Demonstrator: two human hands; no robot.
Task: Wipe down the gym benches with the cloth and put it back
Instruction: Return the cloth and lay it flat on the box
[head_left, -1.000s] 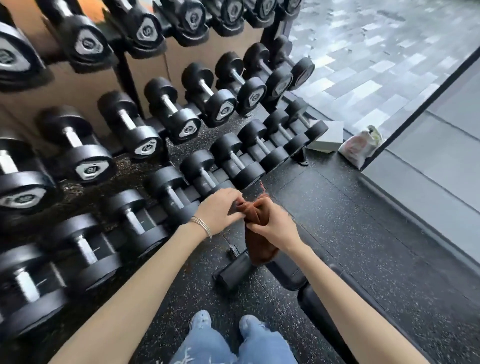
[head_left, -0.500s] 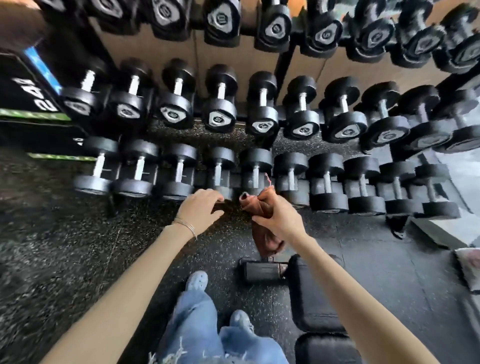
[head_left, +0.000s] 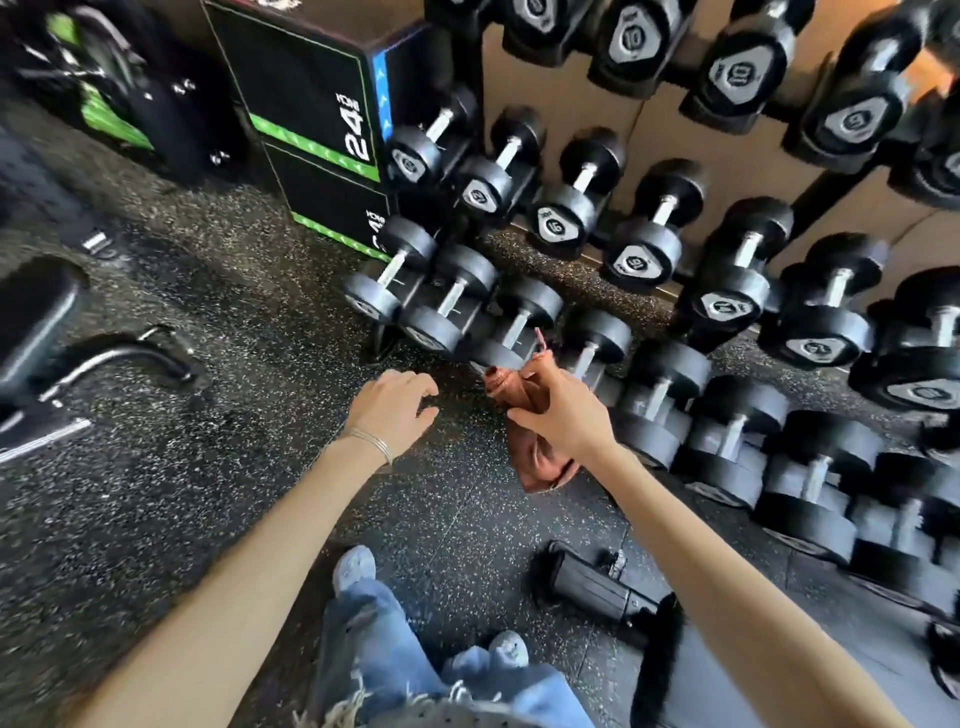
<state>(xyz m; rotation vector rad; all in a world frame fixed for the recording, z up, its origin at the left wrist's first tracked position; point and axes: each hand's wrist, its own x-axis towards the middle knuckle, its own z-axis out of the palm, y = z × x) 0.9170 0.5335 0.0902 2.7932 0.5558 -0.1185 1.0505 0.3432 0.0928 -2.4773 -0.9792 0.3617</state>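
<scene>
Your right hand (head_left: 563, 413) gripped the rust-brown cloth (head_left: 540, 462), with fingers and thumb curled round its bunched upper part. The lower part hung below your palm, above the speckled rubber floor (head_left: 208, 467) and in front of the lowest row of dumbbells (head_left: 660, 400). A thin strip stood up from the top of the cloth. Your left hand (head_left: 395, 410) was just beside the cloth but apart from it, palm down. It held nothing, and its fingers were loosely spread and slightly bent. Thin bangles (head_left: 371, 442) circled that wrist. A black box with green stripes, marked 24 (head_left: 306, 98), stood to the left of the dumbbell rack. A black padded bench (head_left: 36, 312) stood at the far left, well apart from the cloth. Jeans (head_left: 374, 654) and a pale shoe (head_left: 354, 566) showed below your arms.
</scene>
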